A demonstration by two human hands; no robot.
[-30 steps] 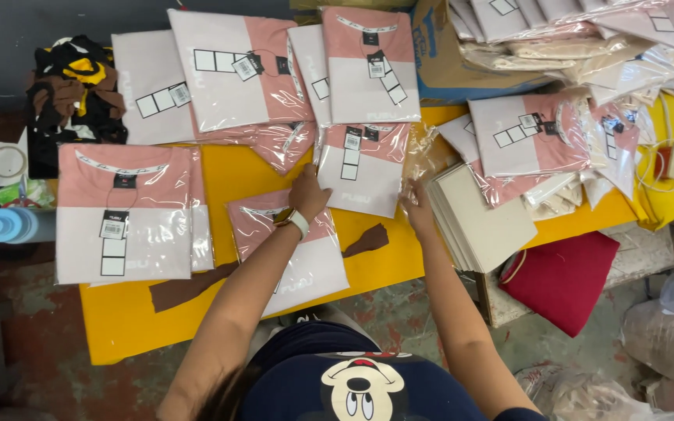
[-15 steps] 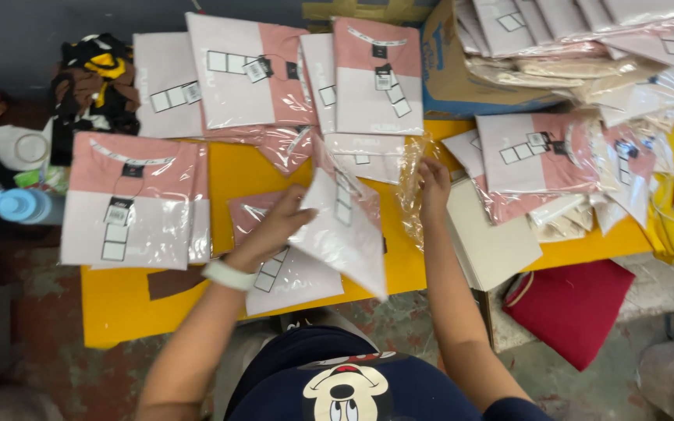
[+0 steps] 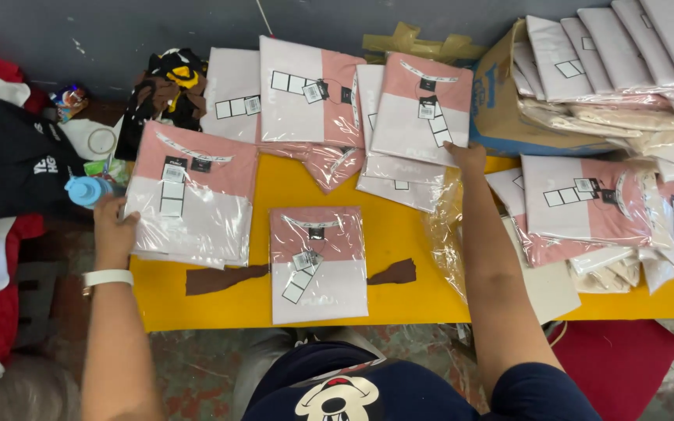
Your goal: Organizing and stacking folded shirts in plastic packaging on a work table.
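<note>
hands on bagged shirt stacks, yellow table [image 3: 399, 234].
left hand [image 3: 113, 228] grasps the left stack [image 3: 190, 196]; right hand [image 3: 466, 156] presses flat, released, on the upper-centre stack [image 3: 419, 117].

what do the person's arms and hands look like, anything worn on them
Both forearms are bare. The left hand has a white band around its wrist, like a watch strap or bracelet. The right hand wears nothing that shows: no band, ring or glove visible. At the right upper arm, a short dark navy sleeve begins, matching the navy top.
</note>
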